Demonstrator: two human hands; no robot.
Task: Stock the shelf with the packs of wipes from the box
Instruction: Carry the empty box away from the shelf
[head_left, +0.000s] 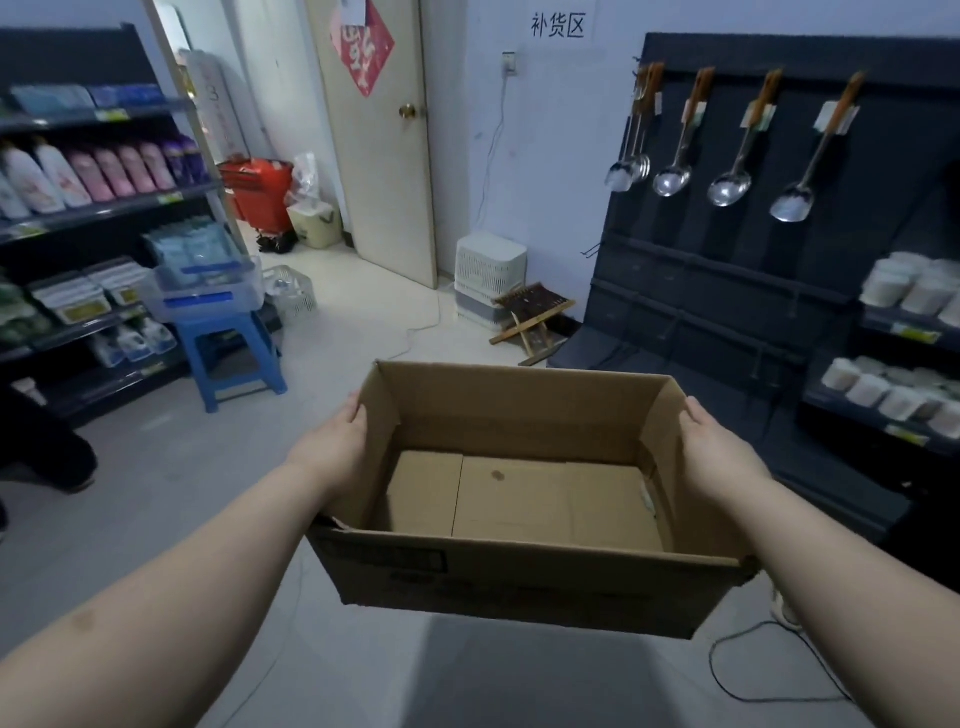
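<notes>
I held the box (519, 577) off the floor between flat palms, left grip (337, 441) and right grip (722, 452) each pressed on a side wall, fingers fairly straight. It looked empty, so I judged it light with bendy walls, best squeezed low near the corners. The shelf (104, 210) stood to its left.

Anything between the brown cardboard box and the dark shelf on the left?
Yes: a blue plastic stool bearing a clear plastic bin stands before the dark shelf, between it and the brown cardboard box held by the left hand and right hand.
</notes>
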